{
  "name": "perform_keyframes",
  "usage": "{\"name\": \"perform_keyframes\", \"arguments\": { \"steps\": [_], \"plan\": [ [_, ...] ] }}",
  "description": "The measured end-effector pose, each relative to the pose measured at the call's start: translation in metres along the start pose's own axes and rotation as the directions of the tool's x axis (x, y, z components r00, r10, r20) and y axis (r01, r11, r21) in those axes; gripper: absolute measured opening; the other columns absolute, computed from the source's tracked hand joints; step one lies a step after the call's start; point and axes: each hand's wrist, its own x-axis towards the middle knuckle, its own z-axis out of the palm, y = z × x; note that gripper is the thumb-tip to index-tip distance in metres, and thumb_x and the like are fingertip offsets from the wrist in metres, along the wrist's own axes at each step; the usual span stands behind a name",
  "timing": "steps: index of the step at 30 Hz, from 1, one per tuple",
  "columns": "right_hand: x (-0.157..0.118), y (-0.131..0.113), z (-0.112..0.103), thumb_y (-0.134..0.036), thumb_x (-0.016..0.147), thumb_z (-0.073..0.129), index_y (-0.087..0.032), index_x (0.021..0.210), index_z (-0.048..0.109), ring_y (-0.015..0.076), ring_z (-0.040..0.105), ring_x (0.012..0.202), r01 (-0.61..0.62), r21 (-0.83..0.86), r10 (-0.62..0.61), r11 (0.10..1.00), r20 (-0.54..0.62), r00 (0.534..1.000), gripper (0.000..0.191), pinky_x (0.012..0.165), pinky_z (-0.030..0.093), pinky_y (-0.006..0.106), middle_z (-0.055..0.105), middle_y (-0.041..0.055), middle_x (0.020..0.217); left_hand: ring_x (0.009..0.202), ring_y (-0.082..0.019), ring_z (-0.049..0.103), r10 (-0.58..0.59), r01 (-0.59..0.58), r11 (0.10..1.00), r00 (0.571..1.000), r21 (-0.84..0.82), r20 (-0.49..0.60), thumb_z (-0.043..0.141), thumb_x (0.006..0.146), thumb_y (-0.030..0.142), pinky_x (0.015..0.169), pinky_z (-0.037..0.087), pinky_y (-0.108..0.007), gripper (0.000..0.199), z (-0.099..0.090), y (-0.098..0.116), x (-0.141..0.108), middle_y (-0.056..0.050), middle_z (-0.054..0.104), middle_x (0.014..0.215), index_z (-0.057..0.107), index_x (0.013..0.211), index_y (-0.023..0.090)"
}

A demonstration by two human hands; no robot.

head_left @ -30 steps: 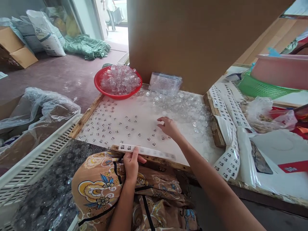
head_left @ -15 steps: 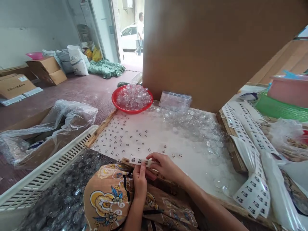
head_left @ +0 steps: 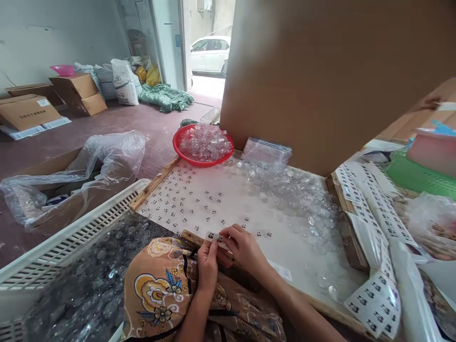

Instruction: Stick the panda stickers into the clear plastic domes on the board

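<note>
My left hand (head_left: 207, 266) pinches a short white strip of panda stickers (head_left: 211, 235) between thumb and fingers, over the wooden front edge (head_left: 190, 237) of a white work board (head_left: 235, 190). At the strip's right end, the bent fingers of my right hand (head_left: 245, 249) are closed together and partly cover it. Small panda prints (head_left: 182, 204) dot the board's left side. Clear glass-like pieces (head_left: 299, 190) spread across its back and right. Beside my right forearm lies a pale blank strip (head_left: 280, 270).
A red bowl (head_left: 203, 164) heaped with clear pieces stands at the board's back left corner. On the left is a white slotted crate (head_left: 81, 242) holding many dark glossy pieces. Sticker sheets (head_left: 374, 299) drape along the right edge. A large cardboard panel (head_left: 302, 85) rises behind.
The visible part of the sticker strip is shorter, with my right fingers over its right end. A pale strip now shows beside my right forearm. The person outside has left view.
</note>
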Motion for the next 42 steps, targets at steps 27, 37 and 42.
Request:
{"name": "perform_keyframes", "arguments": {
  "steps": [27,37,42],
  "plan": [
    [0.002,0.127,-0.073,-0.046,0.071,0.062,-0.019,0.07,0.058,0.0114,0.047,0.051,-0.498,0.155,0.515,0.853,-0.105,0.851,0.027,0.047,0.038,0.023,0.055,-0.0016,0.057,0.036,-0.016,0.059,-0.036,0.039,0.997,0.998,0.065,-0.044,0.052,0.088,0.05,0.044,0.045,-0.025,0.039,-0.001,-0.004,0.002,0.0,0.061,0.041,0.058,0.065,0.019],
    [0.002,0.123,-0.067,-0.028,0.073,0.06,-0.021,0.07,0.06,0.0137,0.052,0.06,-0.503,-0.063,0.492,0.862,-0.136,0.86,0.008,0.059,0.039,0.026,0.061,0.0007,0.066,0.035,-0.015,0.058,-0.024,0.025,0.998,0.999,0.05,-0.03,0.052,0.089,0.05,0.041,0.043,-0.023,0.039,-0.003,-0.01,0.003,0.0,0.063,0.043,0.058,0.069,0.018],
    [0.0,0.117,-0.063,-0.024,0.075,0.061,-0.021,0.085,0.063,0.0142,0.057,0.065,-0.457,-0.201,0.42,0.866,-0.202,0.885,0.011,0.067,0.043,0.028,0.066,0.0035,0.084,0.035,-0.014,0.059,-0.019,0.021,0.998,0.999,0.053,-0.031,0.052,0.089,0.05,0.042,0.045,-0.023,0.04,-0.001,-0.006,0.002,-0.002,0.066,0.046,0.059,0.067,0.017]
  ]
}}
